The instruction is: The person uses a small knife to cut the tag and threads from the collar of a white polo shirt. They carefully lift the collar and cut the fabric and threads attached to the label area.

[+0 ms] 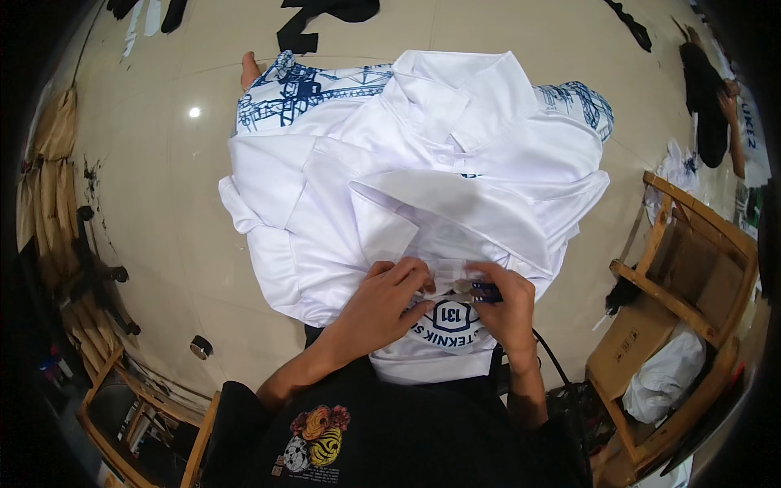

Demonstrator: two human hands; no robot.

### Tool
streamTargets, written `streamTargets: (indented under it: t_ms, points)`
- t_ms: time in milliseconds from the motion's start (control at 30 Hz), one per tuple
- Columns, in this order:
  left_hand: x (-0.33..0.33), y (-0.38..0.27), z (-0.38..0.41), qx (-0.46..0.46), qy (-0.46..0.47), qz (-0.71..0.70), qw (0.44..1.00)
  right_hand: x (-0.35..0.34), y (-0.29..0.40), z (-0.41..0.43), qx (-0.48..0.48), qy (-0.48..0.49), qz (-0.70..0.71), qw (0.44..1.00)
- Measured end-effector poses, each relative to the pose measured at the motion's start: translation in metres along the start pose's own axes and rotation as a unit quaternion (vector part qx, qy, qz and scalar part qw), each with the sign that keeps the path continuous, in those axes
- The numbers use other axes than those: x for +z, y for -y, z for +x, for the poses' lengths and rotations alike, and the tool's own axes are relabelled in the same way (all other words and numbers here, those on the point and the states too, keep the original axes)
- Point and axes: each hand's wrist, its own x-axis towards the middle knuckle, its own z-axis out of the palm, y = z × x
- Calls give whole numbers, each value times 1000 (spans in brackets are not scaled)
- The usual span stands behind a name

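Note:
White collared shirts with dark blue print (341,201) lie heaped across my lap, one collar opening towards me. My left hand (396,293) pinches the cloth at the placket below the nearer collar. Close beside it, my right hand (503,299) is closed around a small blue-handled cutting tool (486,293), perhaps thread snips, whose metal end points left at the placket. The fingertips and the tool's end are slightly blurred. A round printed emblem (451,316) shows on the cloth just under both hands.
Patterned white-and-blue fabric (293,91) covers my spread legs on the tiled floor (165,244). A wooden chair frame (665,299), a cardboard box (631,348) and a white plastic bag (665,372) are at the right. Black cloth scraps (299,30) lie ahead. Another person's arm (735,134) shows at far right.

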Motion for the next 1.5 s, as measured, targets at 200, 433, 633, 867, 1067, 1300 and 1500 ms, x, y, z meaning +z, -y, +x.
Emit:
streamTargets:
  t_ms: [200, 433, 633, 867, 1067, 1300, 1500]
  points:
    - [2, -2, -1, -41, -42, -77, 995, 4, -16, 0, -160, -15, -27, 987]
    - [4, 3, 0, -25, -51, -48, 997, 7, -33, -9, -291, -38, -35, 955]
    - [9, 11, -1, 56, -57, 24, 996, 9, -36, -7, -274, -46, 9, 960]
    - [4, 12, 12, -16, -79, -35, 996, 10, -35, -4, -273, -61, 4, 960]
    - [5, 11, 17, -41, -60, -48, 996, 15, -32, -5, -260, -92, 7, 961]
    - [19, 11, 17, -53, -86, -23, 995, 18, -27, -4, -229, -109, 23, 967]
    - [15, 25, 20, -104, -25, -161, 981, 15, -28, -3, -259, -94, -6, 961]
